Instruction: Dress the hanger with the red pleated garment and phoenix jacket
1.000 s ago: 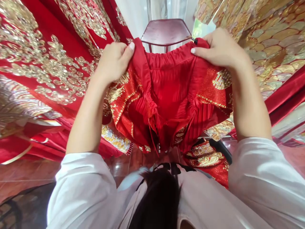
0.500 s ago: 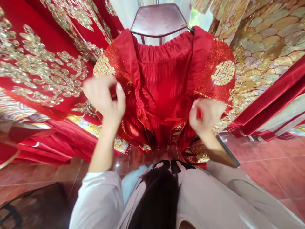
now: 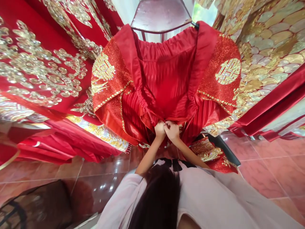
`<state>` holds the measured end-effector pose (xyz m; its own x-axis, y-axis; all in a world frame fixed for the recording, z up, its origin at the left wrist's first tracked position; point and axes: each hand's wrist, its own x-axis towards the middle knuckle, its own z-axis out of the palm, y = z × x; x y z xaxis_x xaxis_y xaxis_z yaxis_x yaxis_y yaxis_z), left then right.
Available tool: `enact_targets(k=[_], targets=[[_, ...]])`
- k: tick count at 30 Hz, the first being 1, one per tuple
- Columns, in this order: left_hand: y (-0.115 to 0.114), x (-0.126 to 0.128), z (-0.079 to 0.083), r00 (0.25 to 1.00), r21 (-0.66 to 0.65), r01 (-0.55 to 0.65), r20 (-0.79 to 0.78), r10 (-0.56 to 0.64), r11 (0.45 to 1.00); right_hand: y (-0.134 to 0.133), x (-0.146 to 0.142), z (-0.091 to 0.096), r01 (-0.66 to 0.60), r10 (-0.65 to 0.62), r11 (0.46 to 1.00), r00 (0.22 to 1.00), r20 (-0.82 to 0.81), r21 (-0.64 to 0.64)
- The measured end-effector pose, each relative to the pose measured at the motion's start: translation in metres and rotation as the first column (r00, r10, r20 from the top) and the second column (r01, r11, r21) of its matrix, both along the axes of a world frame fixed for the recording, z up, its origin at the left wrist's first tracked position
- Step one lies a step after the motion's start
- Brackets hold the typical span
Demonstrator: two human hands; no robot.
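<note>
At twelve o'clock in the head view, the red skirt (image 3: 166,73) hangs in front of a dark chair (image 3: 162,14). The left hand (image 3: 160,129) and right hand (image 3: 172,131) touch at its lower middle, fingers clenched on a pinch of pleated cloth. It looks like soft, light, slippery cloth, so the gathered waistband is probably the surer hold. Red hangings (image 3: 47,63) fill nine o'clock and gold hangings (image 3: 269,41) fill two.

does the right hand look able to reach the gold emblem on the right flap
Probably yes: the gold emblem sits uncovered on the red garment, nothing between it and the right hand. That hand grips fabric at the lower middle, so it must let go first.
</note>
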<state>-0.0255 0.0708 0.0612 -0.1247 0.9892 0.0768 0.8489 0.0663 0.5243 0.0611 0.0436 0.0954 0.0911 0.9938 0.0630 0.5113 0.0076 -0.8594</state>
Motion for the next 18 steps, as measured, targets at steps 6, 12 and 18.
enact_targets(k=[6, 12, 18], targets=[[-0.043, -0.005, -0.021, 0.993, -0.046, 0.078, 0.095, -0.073, 0.996, -0.013, -0.006, -0.011, -0.116, 0.045, 0.973, 0.944, -0.326, -0.201], [-0.060, -0.014, -0.025, 0.993, -0.104, 0.071, 0.099, -0.061, 0.992, -0.026, -0.008, 0.017, -0.304, -0.011, 0.877, 0.760, -0.650, -0.371], [-0.068, -0.016, -0.002, 0.997, -0.078, 0.074, 0.031, -0.072, 0.994, -0.033, -0.006, 0.074, -0.268, -0.052, 0.933, 0.558, -0.828, -0.239]])
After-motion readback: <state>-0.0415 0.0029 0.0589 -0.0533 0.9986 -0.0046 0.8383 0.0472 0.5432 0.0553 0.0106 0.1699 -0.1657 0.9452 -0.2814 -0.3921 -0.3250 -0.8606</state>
